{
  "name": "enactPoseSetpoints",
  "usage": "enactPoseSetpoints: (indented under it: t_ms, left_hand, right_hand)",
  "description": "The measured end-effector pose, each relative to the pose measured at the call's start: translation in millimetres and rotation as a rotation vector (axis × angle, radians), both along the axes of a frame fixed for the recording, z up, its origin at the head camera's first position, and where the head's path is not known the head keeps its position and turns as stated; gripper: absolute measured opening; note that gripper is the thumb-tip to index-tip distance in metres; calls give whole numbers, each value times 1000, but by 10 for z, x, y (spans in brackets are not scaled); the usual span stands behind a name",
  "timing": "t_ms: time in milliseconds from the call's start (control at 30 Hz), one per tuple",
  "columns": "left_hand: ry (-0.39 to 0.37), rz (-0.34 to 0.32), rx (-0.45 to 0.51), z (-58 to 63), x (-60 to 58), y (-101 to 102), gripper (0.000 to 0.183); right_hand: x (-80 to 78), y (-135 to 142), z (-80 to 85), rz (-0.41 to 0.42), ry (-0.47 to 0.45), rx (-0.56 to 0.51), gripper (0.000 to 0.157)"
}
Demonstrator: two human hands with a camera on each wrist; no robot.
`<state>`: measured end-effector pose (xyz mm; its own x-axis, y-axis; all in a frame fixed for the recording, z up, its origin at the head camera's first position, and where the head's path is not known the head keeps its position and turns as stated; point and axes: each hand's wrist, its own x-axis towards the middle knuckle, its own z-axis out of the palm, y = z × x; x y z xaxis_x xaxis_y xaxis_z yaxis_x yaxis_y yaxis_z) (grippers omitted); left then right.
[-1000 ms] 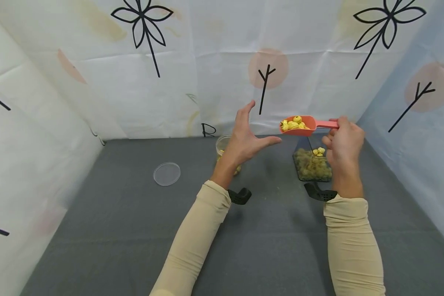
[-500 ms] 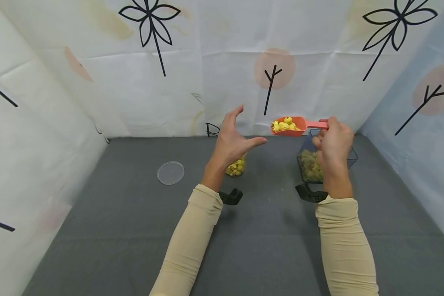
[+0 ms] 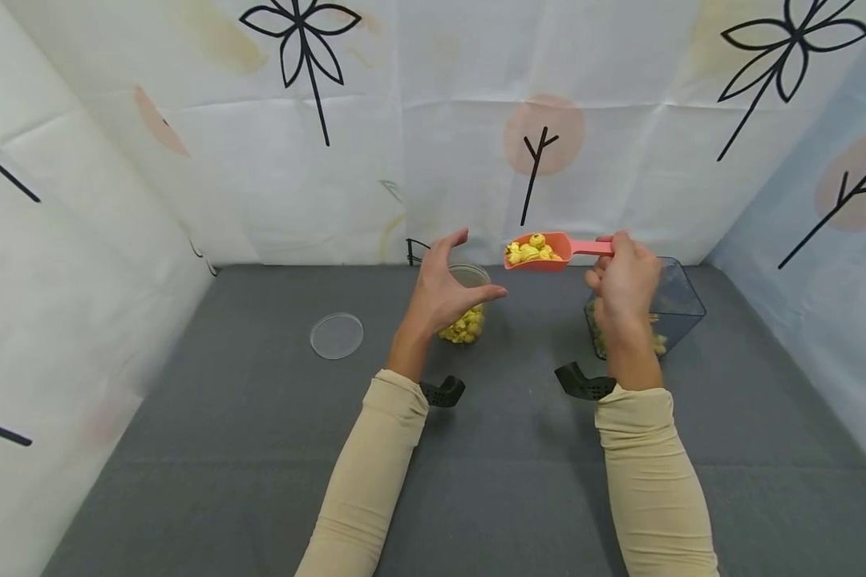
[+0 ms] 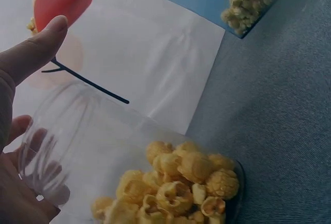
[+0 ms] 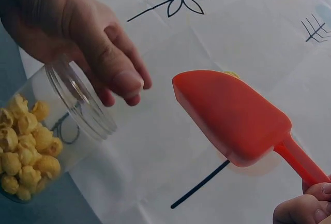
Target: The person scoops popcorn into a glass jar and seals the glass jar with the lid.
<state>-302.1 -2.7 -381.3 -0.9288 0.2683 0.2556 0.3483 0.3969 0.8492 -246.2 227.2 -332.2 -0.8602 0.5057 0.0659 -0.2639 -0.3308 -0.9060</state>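
My right hand (image 3: 626, 280) grips the handle of a red-orange scoop (image 3: 561, 247), held level and loaded with yellow popcorn (image 3: 531, 250). The scoop's tip points left, toward my left hand (image 3: 436, 298). That hand is spread in a C shape, thumb and fingers apart, at the mouth of a clear jar (image 3: 474, 276). The jar stands uncapped on the table, its lower part filled with popcorn (image 4: 176, 182). In the right wrist view the scoop's underside (image 5: 232, 118) shows beside the jar's threaded rim (image 5: 85, 100). Part of the jar is hidden behind my left hand in the head view.
A clear bluish box (image 3: 681, 300) with popcorn in its bottom stands behind my right hand, partly hidden. A round transparent lid (image 3: 337, 336) lies on the grey table (image 3: 260, 417) left of the jar. A printed white cloth (image 3: 433, 144) hangs behind the table.
My right hand has carried the loaded scoop left, away from the box and toward the jar. My left hand has shifted left and lowered, now by the jar's mouth.
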Motion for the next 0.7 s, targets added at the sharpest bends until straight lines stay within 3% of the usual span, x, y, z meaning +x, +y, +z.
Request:
enactPoseSetpoints:
  t_ms: [267,533,700]
  left_hand:
    - [-45,-32,38,-133,-58,-44,99]
    - [-53,-54,81,-167,-60,-34,96]
    - [-74,-64,108,-194,-68,-60,96]
  right_hand:
    - [-22,-126,-66,31,3,6,30]
    - [-1,-140,-113,139,15,-68,31]
    - [-13,-217,-125,101,-2,-3,32]
